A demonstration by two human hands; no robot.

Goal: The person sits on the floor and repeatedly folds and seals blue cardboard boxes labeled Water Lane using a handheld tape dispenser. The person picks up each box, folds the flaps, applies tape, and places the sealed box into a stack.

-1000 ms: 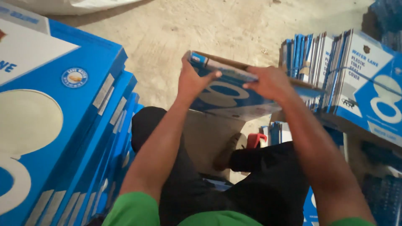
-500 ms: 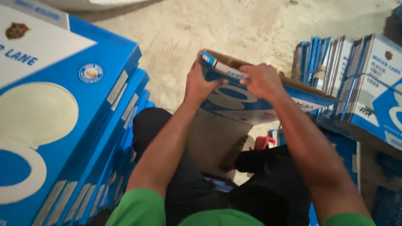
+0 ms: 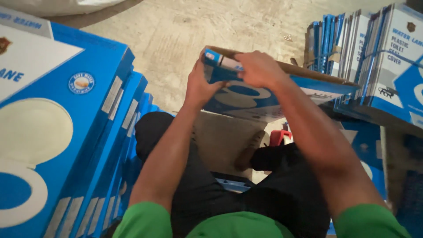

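Both hands gripping blue box edge, stacks flanking

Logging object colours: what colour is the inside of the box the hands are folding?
Plain brown cardboard inside the box, blue-and-white print outside; head view.

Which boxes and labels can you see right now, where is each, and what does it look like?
Box in hands: centre, flat blue-and-white carton, brown inside, held by left hand and right hand.
Left stack: flat blue cartons with white oval picture.
Round sticker: on the top left carton, blue-and-white.
Right bundle: upright blue-and-white flat cartons.
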